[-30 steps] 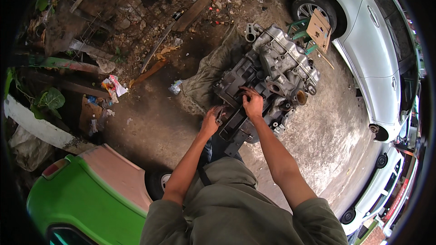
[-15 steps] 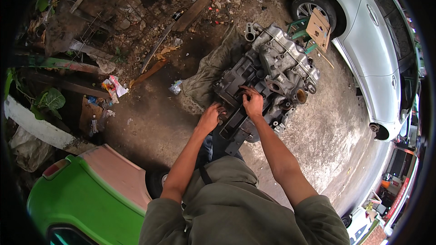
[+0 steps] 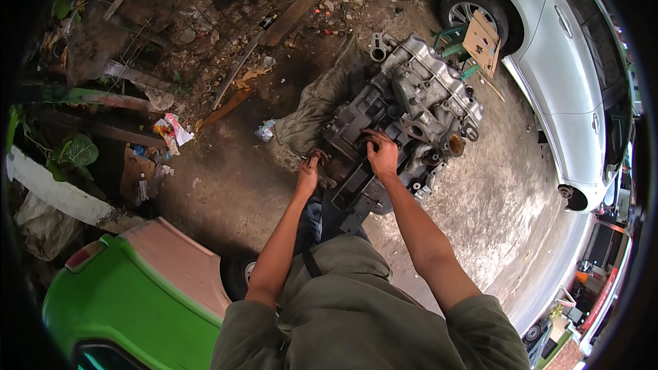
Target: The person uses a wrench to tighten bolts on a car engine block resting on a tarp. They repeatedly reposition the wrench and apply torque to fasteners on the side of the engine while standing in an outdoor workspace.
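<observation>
Engine block (image 3: 404, 116) lies on the concrete ground in the upper middle of the frame, its long axis running from lower left to upper right, directly ahead of both hands. Right hand (image 3: 381, 154) rests on it with fingers spread; left hand (image 3: 308, 173) is curled at its lower-left edge, whether pinching anything I cannot tell. Since a second ago, both hands have barely shifted.

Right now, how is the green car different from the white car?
The green car sits at the lower left, close beside the person, with only its rear corner showing. The white car stands at the upper right beyond the engine, showing a door and wheel. Both are parked on the same concrete ground.
</observation>
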`<state>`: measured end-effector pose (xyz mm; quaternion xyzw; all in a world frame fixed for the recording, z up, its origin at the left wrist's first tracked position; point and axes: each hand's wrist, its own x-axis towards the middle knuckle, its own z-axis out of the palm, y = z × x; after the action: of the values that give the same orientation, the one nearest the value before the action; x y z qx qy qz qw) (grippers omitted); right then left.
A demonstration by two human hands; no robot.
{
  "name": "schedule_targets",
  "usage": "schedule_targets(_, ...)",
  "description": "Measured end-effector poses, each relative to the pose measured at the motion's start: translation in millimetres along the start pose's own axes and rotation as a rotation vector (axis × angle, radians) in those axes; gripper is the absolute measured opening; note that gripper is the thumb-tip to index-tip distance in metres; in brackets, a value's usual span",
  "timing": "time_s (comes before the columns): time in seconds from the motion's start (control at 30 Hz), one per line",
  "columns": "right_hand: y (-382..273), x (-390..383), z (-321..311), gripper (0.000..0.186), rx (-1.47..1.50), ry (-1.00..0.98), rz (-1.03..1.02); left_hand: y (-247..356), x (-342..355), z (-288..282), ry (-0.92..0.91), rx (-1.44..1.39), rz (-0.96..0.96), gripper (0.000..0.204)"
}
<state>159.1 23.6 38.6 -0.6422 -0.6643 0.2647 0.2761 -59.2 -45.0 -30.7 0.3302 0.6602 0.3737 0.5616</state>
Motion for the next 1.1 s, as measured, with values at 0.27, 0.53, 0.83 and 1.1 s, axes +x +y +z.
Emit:
schedule_targets(0.27,-2,0,0,0.016,0.013,-0.008,0.003,12,52,5,-0.085,-0.728,-0.344,0.037)
schedule_targets(0.53,-1,-1,-2,0.017,-0.008,0.007,-0.01,39,47,13,-0.096,-0.724,-0.473,0.026)
schedule_targets(0.83,-3,-1,-2,0.016,-0.007,-0.008,0.015,51,33,12,0.001,-0.652,-0.422,0.013)
schedule_targets(1.1,-5,-1,-2,0.015,0.03,-0.016,0.052,47,33,7,-0.078,-0.75,-0.499,0.021)
